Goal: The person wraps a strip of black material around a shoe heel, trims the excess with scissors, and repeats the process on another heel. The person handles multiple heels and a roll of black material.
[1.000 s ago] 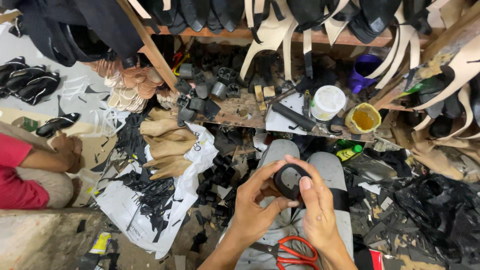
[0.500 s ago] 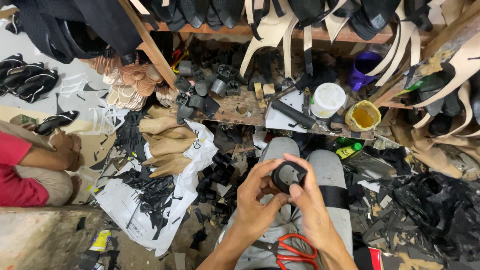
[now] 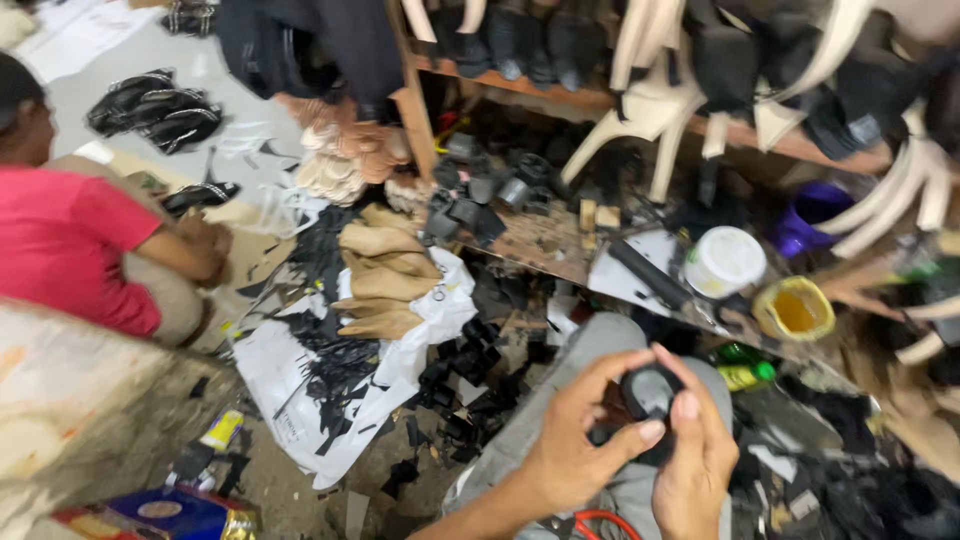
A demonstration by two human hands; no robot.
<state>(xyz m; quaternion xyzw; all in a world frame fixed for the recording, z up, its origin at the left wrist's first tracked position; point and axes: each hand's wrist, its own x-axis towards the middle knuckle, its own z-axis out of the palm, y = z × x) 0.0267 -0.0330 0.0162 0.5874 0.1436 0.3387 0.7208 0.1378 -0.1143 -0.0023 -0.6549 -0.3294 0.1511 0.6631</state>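
Hands, left hand point(image 3: 575, 455) and right hand point(image 3: 695, 465), pinched closed around a small black piece point(image 3: 648, 392) over the lap; loosened fingers risked dropping it among black scraps point(image 3: 335, 365).

Black round piece point(image 3: 650, 392), held above lap.

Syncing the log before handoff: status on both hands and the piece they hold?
Left hand and right hand both in a grip on the small black round piece, over the lap. Red-handled scissors just below the wrists. Nothing blocking.
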